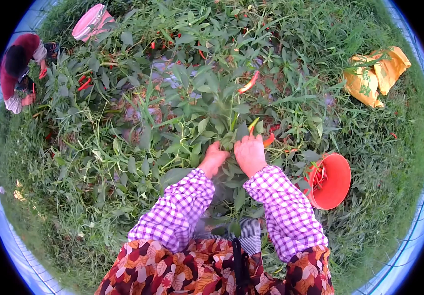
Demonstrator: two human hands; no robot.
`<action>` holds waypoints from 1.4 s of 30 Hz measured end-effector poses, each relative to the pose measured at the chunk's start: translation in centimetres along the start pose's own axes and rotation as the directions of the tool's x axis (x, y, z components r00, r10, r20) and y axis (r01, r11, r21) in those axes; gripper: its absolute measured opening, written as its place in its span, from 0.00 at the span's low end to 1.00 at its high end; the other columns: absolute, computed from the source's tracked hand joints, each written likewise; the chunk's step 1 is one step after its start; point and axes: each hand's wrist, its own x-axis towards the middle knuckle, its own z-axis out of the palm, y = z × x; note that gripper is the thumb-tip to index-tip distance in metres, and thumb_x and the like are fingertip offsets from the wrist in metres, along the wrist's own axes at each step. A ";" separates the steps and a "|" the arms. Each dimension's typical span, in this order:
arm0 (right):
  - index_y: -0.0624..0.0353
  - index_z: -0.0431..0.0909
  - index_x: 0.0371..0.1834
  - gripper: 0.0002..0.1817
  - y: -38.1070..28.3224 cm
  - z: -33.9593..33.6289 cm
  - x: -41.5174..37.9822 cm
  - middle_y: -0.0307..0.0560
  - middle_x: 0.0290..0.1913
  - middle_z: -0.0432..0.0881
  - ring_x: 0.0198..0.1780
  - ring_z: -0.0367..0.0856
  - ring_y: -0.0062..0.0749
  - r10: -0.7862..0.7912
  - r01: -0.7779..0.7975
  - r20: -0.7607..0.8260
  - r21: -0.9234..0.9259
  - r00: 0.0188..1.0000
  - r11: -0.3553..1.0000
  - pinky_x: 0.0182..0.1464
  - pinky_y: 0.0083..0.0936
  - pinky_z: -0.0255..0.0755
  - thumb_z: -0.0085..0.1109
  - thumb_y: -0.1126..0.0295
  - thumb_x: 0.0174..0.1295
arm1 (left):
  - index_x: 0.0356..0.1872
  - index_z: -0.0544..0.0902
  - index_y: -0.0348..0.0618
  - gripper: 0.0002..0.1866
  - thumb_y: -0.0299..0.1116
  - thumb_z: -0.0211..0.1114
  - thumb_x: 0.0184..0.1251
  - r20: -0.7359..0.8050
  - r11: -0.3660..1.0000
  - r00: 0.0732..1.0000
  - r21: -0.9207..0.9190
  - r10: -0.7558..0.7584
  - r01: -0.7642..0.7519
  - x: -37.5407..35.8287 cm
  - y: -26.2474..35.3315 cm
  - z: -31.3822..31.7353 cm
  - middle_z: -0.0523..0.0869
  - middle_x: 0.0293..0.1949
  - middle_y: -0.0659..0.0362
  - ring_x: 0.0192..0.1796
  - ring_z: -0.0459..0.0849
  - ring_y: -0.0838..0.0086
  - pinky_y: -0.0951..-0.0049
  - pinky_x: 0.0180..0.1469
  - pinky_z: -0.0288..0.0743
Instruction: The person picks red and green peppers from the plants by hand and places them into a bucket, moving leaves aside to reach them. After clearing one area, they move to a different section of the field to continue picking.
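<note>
Both of my hands reach into a leafy green pepper plant (212, 88) in front of me. My left hand (214, 158) is closed among the leaves, and what its fingertips hold is hidden. Close beside it, my right hand (250, 153) has its fingers curled at the stems; leaves cover anything it grips. An orange-red pepper (269, 140) hangs just right of my right hand, and a yellowish pepper (253, 124) points up above it. Farther up lies a bright red pepper (249, 82).
A red bucket (338, 182) with red peppers inside tilts at the right. Yellow-orange bags (369, 81) lie at the upper right. At the upper left are a pink bucket (93, 22) and another person (17, 69) bending over plants.
</note>
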 end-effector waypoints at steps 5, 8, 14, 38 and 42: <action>0.54 0.78 0.41 0.09 -2.0 0.6 -2.0 0.43 0.40 0.78 0.40 0.82 0.34 0.124 -0.120 -0.058 0.061 0.991 0.991 0.43 0.36 0.74 0.54 0.68 0.59 | 0.61 0.64 0.33 0.28 0.24 0.64 0.60 0.066 0.960 0.959 -0.034 -0.277 0.279 0.1 3.2 1.2 0.81 0.49 0.50 0.43 0.84 0.62 0.61 0.36 0.81; 0.54 0.78 0.39 0.09 -1.5 1.5 -3.6 0.41 0.39 0.78 0.37 0.83 0.33 0.197 -0.171 -0.115 0.202 0.974 0.964 0.40 0.35 0.74 0.57 0.65 0.57 | 0.60 0.66 0.35 0.26 0.25 0.64 0.61 0.152 0.933 0.922 0.015 -0.356 0.358 1.5 2.9 0.8 0.81 0.47 0.51 0.41 0.85 0.62 0.62 0.36 0.81; 0.59 0.76 0.44 0.17 0.8 4.6 -5.2 0.55 0.43 0.80 0.37 0.83 0.53 0.487 -0.356 0.026 0.717 0.873 0.600 0.39 0.43 0.77 0.61 0.58 0.59 | 0.52 0.77 0.40 0.14 0.30 0.60 0.66 0.471 0.759 0.857 -0.473 -0.212 0.448 -1.1 2.1 -1.4 0.83 0.45 0.54 0.45 0.82 0.61 0.57 0.46 0.77; 0.62 0.68 0.48 0.22 -3.8 4.7 -6.9 0.67 0.37 0.82 0.43 0.80 0.65 0.505 -0.457 0.312 0.869 0.805 0.192 0.44 0.52 0.71 0.44 0.52 0.67 | 0.49 0.74 0.31 0.18 0.11 0.58 0.56 -0.079 0.889 0.949 -0.381 -0.305 0.254 3.1 -2.9 3.7 0.83 0.41 0.47 0.38 0.85 0.56 0.51 0.36 0.82; 0.61 0.68 0.53 0.24 -4.5 5.0 -6.4 0.70 0.43 0.80 0.47 0.78 0.66 0.459 -0.369 0.305 0.928 0.835 0.055 0.48 0.49 0.71 0.46 0.51 0.66 | 0.54 0.71 0.32 0.24 0.11 0.61 0.52 0.004 0.936 0.969 -0.259 -0.246 0.238 0.5 -0.4 3.4 0.83 0.45 0.49 0.41 0.85 0.56 0.56 0.37 0.82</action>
